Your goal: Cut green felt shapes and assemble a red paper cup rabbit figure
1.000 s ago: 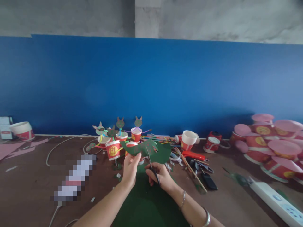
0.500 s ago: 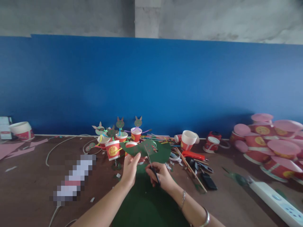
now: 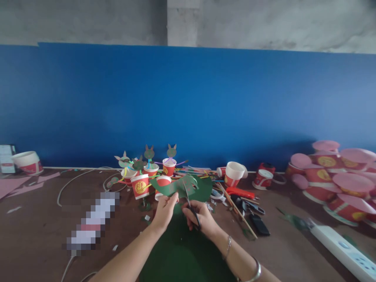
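Head view: note green paper piece [image 3: 173, 187], tilted and paler than half a second ago, apparently re-angled for cutting. Locate above table [image 3: 126, 221], pinched in left hand [image 3: 164, 211]; find scissors [image 3: 193, 212] gripped in right hand [image 3: 203, 220], blades at paper.

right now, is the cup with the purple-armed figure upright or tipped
Upright: the cup has its white rim on top, and the figure rises above it.

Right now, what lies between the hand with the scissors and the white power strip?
The head view mainly shows, from the right hand outward: a thin stick, a black fob, then a blurred green thing.
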Demonstrator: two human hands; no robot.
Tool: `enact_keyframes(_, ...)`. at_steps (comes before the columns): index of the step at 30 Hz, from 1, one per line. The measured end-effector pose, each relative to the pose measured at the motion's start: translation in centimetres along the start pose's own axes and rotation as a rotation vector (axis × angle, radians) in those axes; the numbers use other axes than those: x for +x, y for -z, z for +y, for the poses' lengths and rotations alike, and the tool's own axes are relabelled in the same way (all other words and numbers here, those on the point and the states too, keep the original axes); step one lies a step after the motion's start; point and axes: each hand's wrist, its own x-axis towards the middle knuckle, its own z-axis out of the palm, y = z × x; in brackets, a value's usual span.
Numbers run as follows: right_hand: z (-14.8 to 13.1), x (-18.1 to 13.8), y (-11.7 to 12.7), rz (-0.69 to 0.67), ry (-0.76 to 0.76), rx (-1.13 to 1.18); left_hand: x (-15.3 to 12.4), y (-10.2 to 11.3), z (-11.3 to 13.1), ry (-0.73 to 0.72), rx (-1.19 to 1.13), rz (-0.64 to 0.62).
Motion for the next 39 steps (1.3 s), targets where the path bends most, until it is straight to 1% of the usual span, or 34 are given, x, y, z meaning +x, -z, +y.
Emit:
enact_keyframes(3,0.3,0.1,0.1,0.009,0.009,0.001,0.0,0.0,0.2,0.011,0.002,-0.013)
enact_keyframes(10,0.3,0.1,0.2,-0.003,0.023,-0.031,0.1,0.1,-0.1,0.041,0.013,0.040)
enact_keyframes(17,0.6,0.1,0.3,-0.008,0.045,-0.023,-0.1,0.1,-0.1,0.061,0.014,-0.014)
enact_keyframes(25,0.2,-0.1,0.1,0.007,0.059,-0.023,0.2,0.1,-0.8,0.129,-0.122,-0.012)
enact_keyframes(30,0.4,0.0,0.2,0.004,0.075,-0.019,0.1,-0.1,-0.8,0.167,-0.202,-0.006)
enact_keyframes(39,0.2,-0.1,0.1,0.007,0.066,-0.009,0.2,-0.1,-0.7,0.193,-0.241,-0.017)
